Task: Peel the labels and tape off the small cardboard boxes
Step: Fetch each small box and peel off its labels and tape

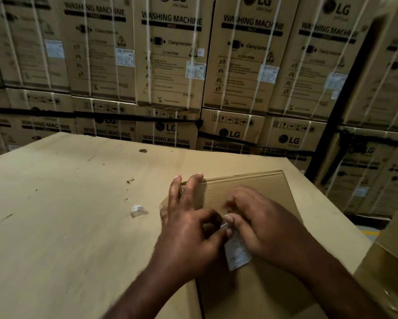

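Observation:
A small flat cardboard box (pixel 258 183) lies on a large cardboard surface (pixel 66 215) in front of me. A white printed label (pixel 237 252) on the box top is partly lifted at its upper end. My left hand (pixel 188 226) pinches that lifted corner between thumb and forefinger, while its other fingers reach over the box's left edge. My right hand (pixel 260 222) lies on the box beside the label, with its thumb and forefinger pinching the same corner.
A crumpled scrap of clear tape (pixel 138 211) lies on the surface left of the box. Small debris dots the surface. Stacked washing machine cartons (pixel 170 65) form a wall behind. Another carton (pixel 393 261) stands at the right.

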`<state>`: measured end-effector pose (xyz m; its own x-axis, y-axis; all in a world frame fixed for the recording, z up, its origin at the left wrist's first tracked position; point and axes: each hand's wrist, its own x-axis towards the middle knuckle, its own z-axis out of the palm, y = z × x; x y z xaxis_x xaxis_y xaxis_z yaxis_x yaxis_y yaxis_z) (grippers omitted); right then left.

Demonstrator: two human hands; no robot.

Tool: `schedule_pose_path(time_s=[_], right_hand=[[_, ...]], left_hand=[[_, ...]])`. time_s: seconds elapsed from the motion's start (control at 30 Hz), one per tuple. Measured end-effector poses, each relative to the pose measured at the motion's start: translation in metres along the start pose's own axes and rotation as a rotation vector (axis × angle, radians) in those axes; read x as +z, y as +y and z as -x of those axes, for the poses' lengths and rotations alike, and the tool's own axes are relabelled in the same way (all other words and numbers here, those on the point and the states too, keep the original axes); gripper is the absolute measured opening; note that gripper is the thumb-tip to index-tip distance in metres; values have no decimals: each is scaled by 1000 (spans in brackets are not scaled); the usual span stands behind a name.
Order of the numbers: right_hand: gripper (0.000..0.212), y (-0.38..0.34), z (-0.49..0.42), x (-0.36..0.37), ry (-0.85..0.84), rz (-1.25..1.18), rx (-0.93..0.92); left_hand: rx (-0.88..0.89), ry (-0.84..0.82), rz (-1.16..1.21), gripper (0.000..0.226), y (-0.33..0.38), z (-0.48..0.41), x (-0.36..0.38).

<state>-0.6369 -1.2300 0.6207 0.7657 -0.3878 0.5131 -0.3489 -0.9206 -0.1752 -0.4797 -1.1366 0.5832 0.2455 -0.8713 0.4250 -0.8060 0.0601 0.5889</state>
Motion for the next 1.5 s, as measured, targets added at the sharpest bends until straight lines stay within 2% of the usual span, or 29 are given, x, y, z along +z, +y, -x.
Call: schedule_pose_path(time_s=[0.1,0.2,0.23,0.3,0.4,0.53,0.67,0.77,0.9,1.0,1.1,1.17,1.27,1.4,1.5], right_hand=[[43,8,10,-6,61,-369,176],[38,18,22,-3,169,-623,320],[37,19,26,0,165,-687,379],[52,19,34,7,110,-774,469],[64,11,40,12,68,-828,523],[60,10,46,8,43,-808,560],[37,11,54,3,-110,-690,546],[27,11,56,9,-109,-636,549],[37,12,56,20,-57,-677,537],[34,13,56,30,2,-718,524],[39,14,53,43,76,-716,462],[40,17,52,50,118,-673,433],[28,25,51,56,162,-562,380],[19,34,50,63,213,-519,323],[48,38,51,65,230,-522,302]], left_hand=[[-27,2,100,13,-1,-2,-1],[-43,-10,149,16,0,-3,-3],[-42,-5,163,16,0,-3,-3],[-39,15,184,15,1,-3,-2],[-40,28,190,13,6,-2,0],[-28,17,212,11,8,-4,0],[-15,18,205,9,7,-10,-1],[-9,14,130,14,8,-9,-1],[12,-9,16,29,7,-7,2],[88,23,-14,28,8,-7,1],[239,99,69,19,5,-8,3],[271,131,181,18,3,-7,6],[328,164,340,12,2,-2,10],[389,203,328,17,4,2,12],[404,237,283,21,2,0,12]])
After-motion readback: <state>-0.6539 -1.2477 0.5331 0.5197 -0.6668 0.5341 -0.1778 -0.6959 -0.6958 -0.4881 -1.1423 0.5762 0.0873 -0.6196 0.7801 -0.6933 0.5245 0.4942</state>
